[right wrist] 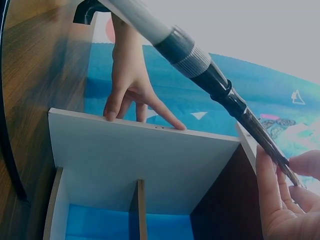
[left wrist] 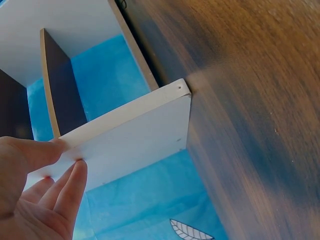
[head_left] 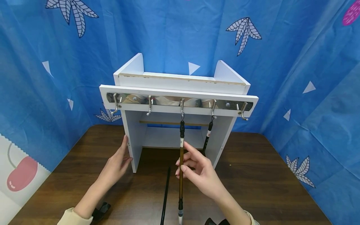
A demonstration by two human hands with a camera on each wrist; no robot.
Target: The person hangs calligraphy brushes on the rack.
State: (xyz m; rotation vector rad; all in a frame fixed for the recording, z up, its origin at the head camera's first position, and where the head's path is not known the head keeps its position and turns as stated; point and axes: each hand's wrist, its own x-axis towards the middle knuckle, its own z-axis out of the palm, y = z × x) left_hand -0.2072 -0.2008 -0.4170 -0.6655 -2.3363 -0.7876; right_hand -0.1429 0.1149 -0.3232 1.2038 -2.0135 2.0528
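A slim brown telescopic rod point(head_left: 181, 184) with black fittings and a pale lower end hangs by a loop from the middle hook point(head_left: 182, 105) of a metal hook rail. My right hand point(head_left: 201, 170) pinches the rod between thumb and fingers below its white label. On the left, my left hand point(head_left: 116, 164) touches the side panel point(head_left: 131, 140) of the white shelf unit. In the left wrist view, the thumb rests at the panel's point(left wrist: 135, 135) edge and the fingertips press its outer face.
Another dark rod point(head_left: 208, 134) with a red and white label hangs from the hook to the right. A thin black stick point(head_left: 166, 197) appears low in the middle. The brown wooden table point(head_left: 253, 178) is backed by a blue patterned curtain point(head_left: 180, 31).
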